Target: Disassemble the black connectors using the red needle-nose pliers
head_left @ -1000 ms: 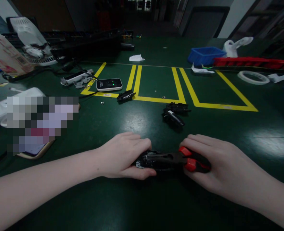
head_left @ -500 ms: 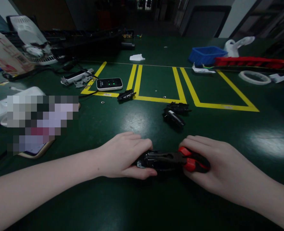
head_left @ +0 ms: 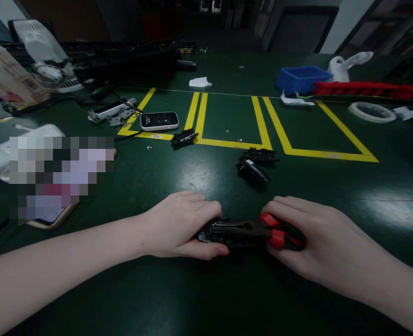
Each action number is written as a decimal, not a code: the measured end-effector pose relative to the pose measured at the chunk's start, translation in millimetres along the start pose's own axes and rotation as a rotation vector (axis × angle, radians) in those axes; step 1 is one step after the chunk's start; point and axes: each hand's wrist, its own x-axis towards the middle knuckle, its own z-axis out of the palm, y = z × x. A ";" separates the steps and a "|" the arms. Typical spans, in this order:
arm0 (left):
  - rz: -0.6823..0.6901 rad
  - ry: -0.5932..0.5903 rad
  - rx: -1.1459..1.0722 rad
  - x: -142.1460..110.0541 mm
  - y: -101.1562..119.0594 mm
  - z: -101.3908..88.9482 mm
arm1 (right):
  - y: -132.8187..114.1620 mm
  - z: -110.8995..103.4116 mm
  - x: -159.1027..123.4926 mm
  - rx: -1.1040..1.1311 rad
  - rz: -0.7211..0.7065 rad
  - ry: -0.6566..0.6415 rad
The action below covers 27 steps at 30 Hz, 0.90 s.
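Note:
My right hand [head_left: 311, 238] is closed round the red and black handles of a pair of pliers [head_left: 276, 231]. The dark jaws point left and lie against a black plastic part [head_left: 223, 239], though dark on dark hides how they meet it. My left hand [head_left: 185, 226] grips that part at its left end, thumb in front and fingers behind. A small grey metal piece shows on the part near my thumb. Beyond my hands lie two similar black parts [head_left: 253, 170], one against the other, and another black part [head_left: 184, 137] rests on the yellow tape.
Yellow tape [head_left: 232, 144] marks boxes on the green table. A pixelated phone [head_left: 58, 219] and a small black device with a green light [head_left: 159, 121] lie left. A blue bin [head_left: 302, 79], a red strip [head_left: 370, 90] and a tape roll [head_left: 372, 112] sit at the right.
Both hands keep their hold, and the pliers and black part stay almost in place. One of the two green lights on the small device has gone out.

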 end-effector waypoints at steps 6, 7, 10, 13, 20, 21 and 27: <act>-0.025 -0.022 0.003 -0.9 0.1 0.0 | -0.6 1.4 -1.2 -0.020 -0.017 0.018; -0.024 -0.019 0.002 -0.9 0.3 -0.2 | -1.0 0.3 -0.6 -0.037 -0.030 0.036; -0.006 0.005 -0.001 -0.9 0.9 -1.0 | -2.6 -5.0 2.0 -0.092 -0.086 0.064; 0.010 0.015 0.007 -1.4 1.4 -1.2 | -4.5 -9.3 3.3 -0.138 -0.121 0.060; 0.070 0.084 0.114 -2.9 1.5 3.4 | -10.0 -9.4 2.1 -0.311 -0.230 0.105; 0.081 0.093 0.126 -2.9 1.5 3.9 | -10.1 -9.5 2.3 -0.304 -0.233 0.104; 0.099 0.129 0.157 -2.1 2.3 2.4 | -8.1 -10.3 2.3 -0.211 -0.204 0.078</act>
